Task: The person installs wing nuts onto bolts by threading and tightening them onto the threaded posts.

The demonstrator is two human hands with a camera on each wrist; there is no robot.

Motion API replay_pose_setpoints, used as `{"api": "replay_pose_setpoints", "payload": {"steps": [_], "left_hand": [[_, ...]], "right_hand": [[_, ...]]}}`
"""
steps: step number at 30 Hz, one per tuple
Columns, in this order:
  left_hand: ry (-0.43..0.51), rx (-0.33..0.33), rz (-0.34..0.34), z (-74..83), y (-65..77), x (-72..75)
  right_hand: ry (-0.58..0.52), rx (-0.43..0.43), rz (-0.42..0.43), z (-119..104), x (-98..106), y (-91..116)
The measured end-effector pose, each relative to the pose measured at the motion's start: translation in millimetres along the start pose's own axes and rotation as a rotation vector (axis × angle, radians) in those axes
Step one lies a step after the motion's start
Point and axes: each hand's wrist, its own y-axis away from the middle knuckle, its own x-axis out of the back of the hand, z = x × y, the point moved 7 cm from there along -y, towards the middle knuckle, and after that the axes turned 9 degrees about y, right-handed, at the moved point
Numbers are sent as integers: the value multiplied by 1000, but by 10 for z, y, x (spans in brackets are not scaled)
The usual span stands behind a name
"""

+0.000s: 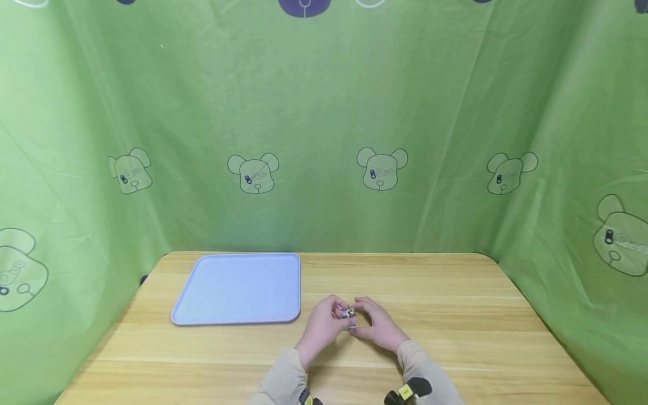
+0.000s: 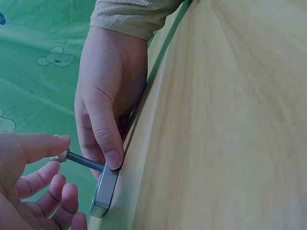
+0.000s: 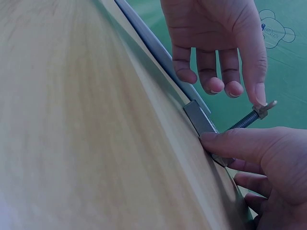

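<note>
Near the middle of the table (image 1: 455, 309), the left hand (image 1: 320, 327) is pinching a small nut (image 2: 61, 155) between thumb and forefinger, its other fingers curling loosely and holding nothing. At three o'clock from it, the right hand (image 1: 383, 329) is gripping a metal block (image 2: 108, 188), its thumb pressing against one face. A threaded bolt (image 2: 85, 160) is sticking out of the block, and the nut is sitting at the bolt's outer end, apart from the block. Whether the block is resting on the table I cannot tell. The step in hand seems to be working the nut on the bolt; which way is not showing. Turning it would be calling for a steady right grip and small twists of the left fingertips. Farther out, between nine and ten o'clock, a pale blue tray (image 1: 243, 289) is lying; at twelve, a green curtain (image 1: 324, 219) is hanging.
</note>
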Motion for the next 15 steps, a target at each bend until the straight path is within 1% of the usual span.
{"api": "replay_pose_setpoints", "payload": {"steps": [5,15], "left_hand": [[0,-1,-13,4,8,-10],[-10,-3,-17,7,12,-23]], "right_hand": [[7,2,2,7,4,1],[15,17,11,-5,6,-3]]}}
